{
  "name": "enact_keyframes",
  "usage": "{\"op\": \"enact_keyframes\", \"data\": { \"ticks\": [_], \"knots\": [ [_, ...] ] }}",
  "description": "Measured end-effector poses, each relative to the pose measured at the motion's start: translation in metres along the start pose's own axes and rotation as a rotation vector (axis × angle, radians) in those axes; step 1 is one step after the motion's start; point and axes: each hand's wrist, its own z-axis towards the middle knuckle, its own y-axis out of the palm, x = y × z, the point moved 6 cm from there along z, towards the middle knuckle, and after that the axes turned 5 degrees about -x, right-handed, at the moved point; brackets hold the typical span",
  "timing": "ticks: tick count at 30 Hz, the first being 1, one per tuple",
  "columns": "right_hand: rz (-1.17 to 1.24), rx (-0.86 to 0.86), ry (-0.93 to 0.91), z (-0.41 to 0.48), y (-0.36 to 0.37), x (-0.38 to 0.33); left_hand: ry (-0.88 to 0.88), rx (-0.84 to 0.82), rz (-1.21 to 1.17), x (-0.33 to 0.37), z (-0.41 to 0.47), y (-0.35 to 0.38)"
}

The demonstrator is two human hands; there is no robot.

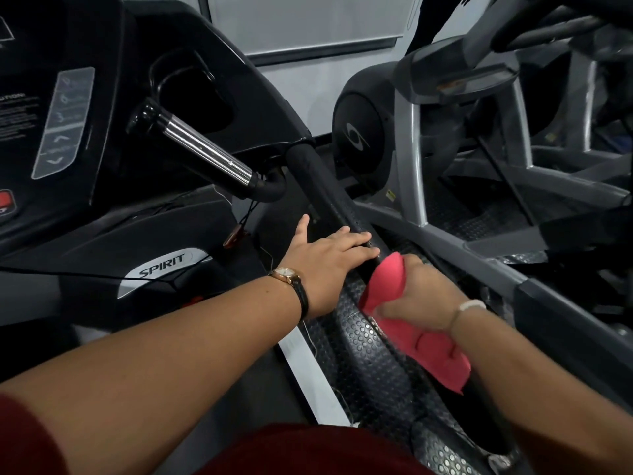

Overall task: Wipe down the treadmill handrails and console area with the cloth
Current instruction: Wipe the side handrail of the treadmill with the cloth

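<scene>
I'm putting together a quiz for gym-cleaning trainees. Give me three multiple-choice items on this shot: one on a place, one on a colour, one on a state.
1. Where does the left hand rest?
A) on the black padded handrail
B) on the grey console button strip
C) on the chrome grip bar

2. What colour is the soft cloth in the right hand?
A) white
B) pinkish red
C) blue

3. How does the right hand hold the soft cloth?
A) flat under straight fingers
B) bunched in curled fingers against the rail
C) not at all; it lies loose on the belt

Answers:
1 A, the straight fingers lie across the rail.
2 B, the fabric is pinkish red on both sides of the fist.
3 B, the fingers and thumb are curled round it, with one end hanging free below the wrist.
</scene>
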Motion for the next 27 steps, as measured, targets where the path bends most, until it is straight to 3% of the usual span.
{"op": "enact_keyframes", "data": {
  "ticks": [3, 5, 7, 10, 13, 15, 17, 19, 20, 23, 27],
  "knots": [
    [0.249, -0.167, 0.010, 0.006, 0.002, 0.009, 0.001, 0.005, 0.006, -0.001, -0.001, -0.001],
    [0.317, -0.183, 0.047, 0.007, 0.003, 0.011, 0.006, 0.001, 0.008, -0.001, -0.001, -0.001],
    [0.269, -0.085, 0.128, 0.003, 0.004, 0.009, 0.007, -0.007, 0.000, -0.001, -0.001, 0.000],
    [-0.064, 0.211, 0.281, -0.018, 0.003, -0.001, -0.006, -0.042, -0.046, 0.000, -0.001, 0.000],
    [-0.217, 0.366, 0.190, -0.032, 0.003, -0.021, -0.041, -0.083, -0.140, 0.010, 0.000, -0.009],
    [-0.077, 0.275, 0.084, -0.033, 0.003, -0.013, -0.022, -0.037, -0.186, 0.023, 0.000, -0.014],
    [0.265, 0.184, -0.043, -0.042, -0.004, 0.000, 0.043, 0.047, -0.207, 0.038, -0.002, -0.013],
    [0.574, 0.240, -0.063, -0.062, -0.008, 0.024, 0.117, 0.136, -0.240, 0.052, -0.005, -0.006],
    [0.584, 0.324, -0.044, -0.073, -0.010, 0.036, 0.163, 0.183, -0.236, 0.059, -0.005, 0.000],
    [0.292, 0.579, 0.042, -0.091, -0.006, 0.067, 0.263, 0.248, -0.147, 0.082, 0.002, 0.015],
    [0.197, 0.541, 0.107, -0.085, 0.010, 0.072, 0.300, 0.164, 0.005, 0.093, 0.014, 0.039]
  ]
}}
